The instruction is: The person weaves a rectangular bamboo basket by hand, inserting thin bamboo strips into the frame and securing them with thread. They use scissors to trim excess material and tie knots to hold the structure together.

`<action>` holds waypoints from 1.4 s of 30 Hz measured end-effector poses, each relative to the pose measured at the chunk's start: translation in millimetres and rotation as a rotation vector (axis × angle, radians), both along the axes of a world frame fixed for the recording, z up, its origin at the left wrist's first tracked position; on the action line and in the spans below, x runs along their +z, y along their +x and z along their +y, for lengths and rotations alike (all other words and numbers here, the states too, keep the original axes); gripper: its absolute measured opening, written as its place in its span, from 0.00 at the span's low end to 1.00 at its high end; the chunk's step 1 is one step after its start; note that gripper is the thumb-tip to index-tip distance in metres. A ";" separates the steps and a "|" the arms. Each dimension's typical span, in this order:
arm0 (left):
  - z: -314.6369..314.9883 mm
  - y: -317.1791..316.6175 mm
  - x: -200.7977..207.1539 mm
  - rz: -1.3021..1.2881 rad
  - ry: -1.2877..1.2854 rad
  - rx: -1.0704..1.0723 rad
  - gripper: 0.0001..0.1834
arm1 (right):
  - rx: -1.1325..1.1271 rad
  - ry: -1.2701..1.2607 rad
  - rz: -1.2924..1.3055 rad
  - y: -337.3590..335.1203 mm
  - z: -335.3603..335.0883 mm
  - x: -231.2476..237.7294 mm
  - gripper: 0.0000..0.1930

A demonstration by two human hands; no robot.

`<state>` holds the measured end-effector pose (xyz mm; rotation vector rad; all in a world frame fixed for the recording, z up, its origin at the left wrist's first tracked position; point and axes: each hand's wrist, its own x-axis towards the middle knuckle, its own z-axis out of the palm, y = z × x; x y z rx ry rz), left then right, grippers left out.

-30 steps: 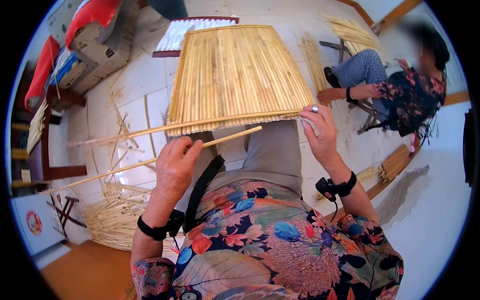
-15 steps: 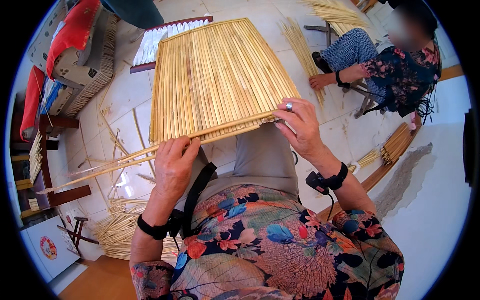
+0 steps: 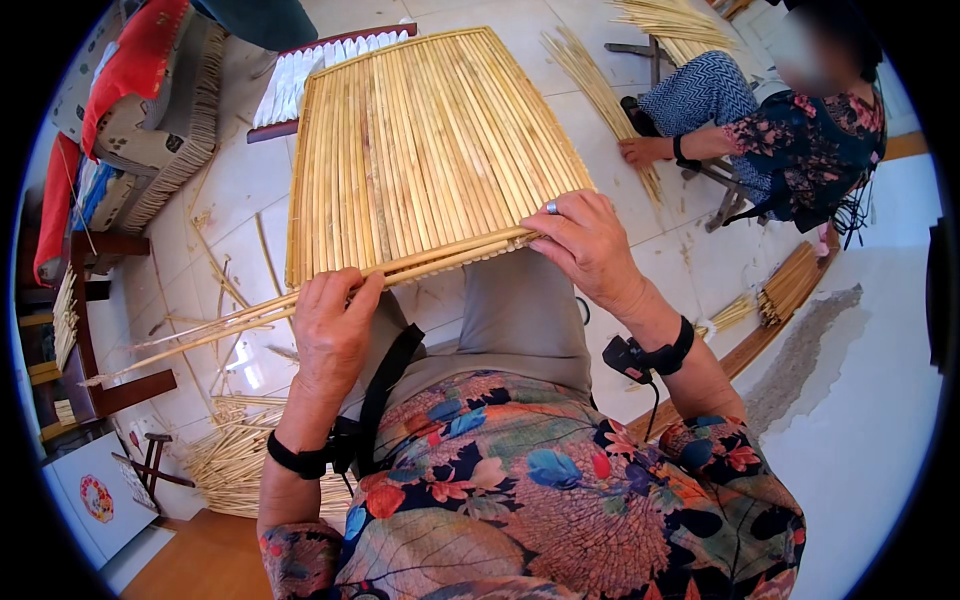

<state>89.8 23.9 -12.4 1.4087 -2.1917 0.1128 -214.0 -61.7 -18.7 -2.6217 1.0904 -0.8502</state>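
Observation:
A panel of straight yellow reed stalks, laid side by side within a narrow border, spreads out before me and rests at its near end over my knees. Long loose stalks run along its near edge and stick out to the left past the corner. My left hand is closed round these stalks at the near left corner. At the near right corner, my right hand, with a ring on one finger, pinches the stalks' other ends against the panel's edge. Its fingertips partly hide those ends.
A seated person at the right reaches toward a bundle of thin stalks on the tiled floor. A stalk pile lies at lower left, near a wooden frame. Another bundle lies by the right wall. A sofa stands upper left.
The lower long stalk, which hung apart below the near edge, now lies up close against it. Both hands and the panel have shifted slightly left.

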 end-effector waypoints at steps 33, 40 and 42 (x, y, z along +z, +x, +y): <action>2.8 -5.3 -1.0 -0.015 0.014 -0.038 0.16 | 0.104 0.100 -0.002 -1.7 -10.5 1.6 0.14; 5.1 -9.5 -2.7 -0.057 0.028 -0.025 0.16 | 0.022 0.347 -0.025 1.3 -7.8 12.7 0.07; 6.2 -9.1 -3.1 -0.052 0.039 -0.015 0.16 | 0.013 0.377 -0.010 3.2 -7.3 14.6 0.05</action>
